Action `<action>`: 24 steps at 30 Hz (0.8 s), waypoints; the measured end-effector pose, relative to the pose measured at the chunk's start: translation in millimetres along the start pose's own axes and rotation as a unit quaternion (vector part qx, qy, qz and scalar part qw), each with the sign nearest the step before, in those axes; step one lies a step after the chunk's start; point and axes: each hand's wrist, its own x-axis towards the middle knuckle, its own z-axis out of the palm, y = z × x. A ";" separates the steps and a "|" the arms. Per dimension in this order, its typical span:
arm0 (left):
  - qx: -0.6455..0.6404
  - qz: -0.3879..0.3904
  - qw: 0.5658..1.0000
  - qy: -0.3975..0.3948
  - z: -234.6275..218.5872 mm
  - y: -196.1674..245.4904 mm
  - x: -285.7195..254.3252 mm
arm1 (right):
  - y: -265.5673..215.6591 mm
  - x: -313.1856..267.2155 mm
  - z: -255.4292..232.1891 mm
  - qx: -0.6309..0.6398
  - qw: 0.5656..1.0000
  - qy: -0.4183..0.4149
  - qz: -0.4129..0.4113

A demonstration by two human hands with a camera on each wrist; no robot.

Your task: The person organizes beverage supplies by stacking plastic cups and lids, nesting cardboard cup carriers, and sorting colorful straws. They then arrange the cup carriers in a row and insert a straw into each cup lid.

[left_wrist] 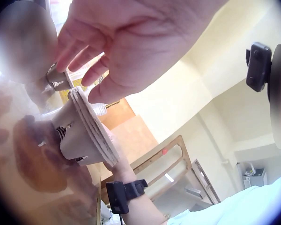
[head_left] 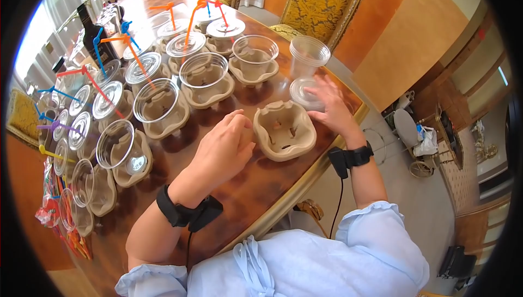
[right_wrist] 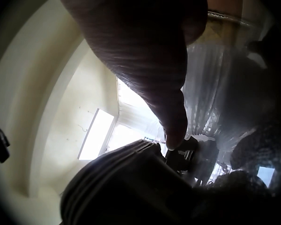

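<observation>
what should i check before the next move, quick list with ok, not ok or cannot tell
1. Left hand free: ok, nothing in its grasp.
2. Right hand clear of the lids: cannot tell, fingers overlap them in the head view.
3. Holder stack upright: ok.
4. Top holder filled with a cup: not ok, none in it.
5. Cup stack likely within the right hand's reach: ok, just past the lids.
6. Number of spare cups: cannot tell.

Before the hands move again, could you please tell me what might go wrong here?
The stack of clear cups stands near the edge of the table, so the right hand, spread close by, might knock it off. The pulp carriers between the hands are nested closely, so two could come away together.
</observation>
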 end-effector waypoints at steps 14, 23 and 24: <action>0.017 0.045 0.990 0.132 15.8 -17.9 19.7 | -55.2 120.8 3.6 -0.101 0.979 -0.019 -0.174; 0.065 -0.037 0.997 -0.025 28.2 -25.5 77.1 | -62.9 138.4 -1.3 0.033 0.981 -0.009 -0.192; 0.070 -0.039 0.996 -0.030 27.9 -26.1 78.7 | -62.2 137.4 -4.2 0.035 0.983 0.010 -0.179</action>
